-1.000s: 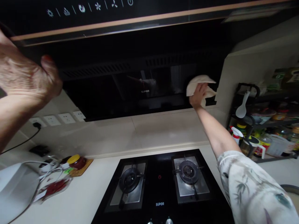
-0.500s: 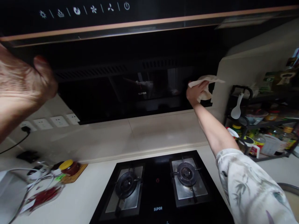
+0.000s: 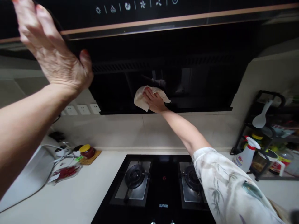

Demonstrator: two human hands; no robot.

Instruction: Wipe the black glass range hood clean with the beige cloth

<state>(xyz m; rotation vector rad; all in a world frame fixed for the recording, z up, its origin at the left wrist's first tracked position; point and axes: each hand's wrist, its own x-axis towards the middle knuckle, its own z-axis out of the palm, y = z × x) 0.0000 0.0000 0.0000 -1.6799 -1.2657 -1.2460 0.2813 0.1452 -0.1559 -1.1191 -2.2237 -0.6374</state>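
A pale cloth [image 3: 140, 99] lies pressed against the glossy black lower panel of the range hood [image 3: 205, 84]. My right hand [image 3: 154, 100] is spread flat over the cloth, holding it to the panel near its middle. My left hand [image 3: 56, 53] is raised at the upper left, fingers stretched out and resting on the hood's front edge, beneath the row of white touch symbols. Whatever its palm touches is hidden.
Below is a black gas hob [image 3: 161, 183] with two burners. At left are a jar with a yellow lid [image 3: 87, 151], a bag of dried red chillies [image 3: 66, 172] and wall sockets [image 3: 83, 109]. A spray bottle [image 3: 246, 155] stands by the black rack [image 3: 259, 168] at right.
My right hand has moved the cloth from the panel's right end leftward to its middle, covering the logo. The view has shifted, and more of my left hand shows.
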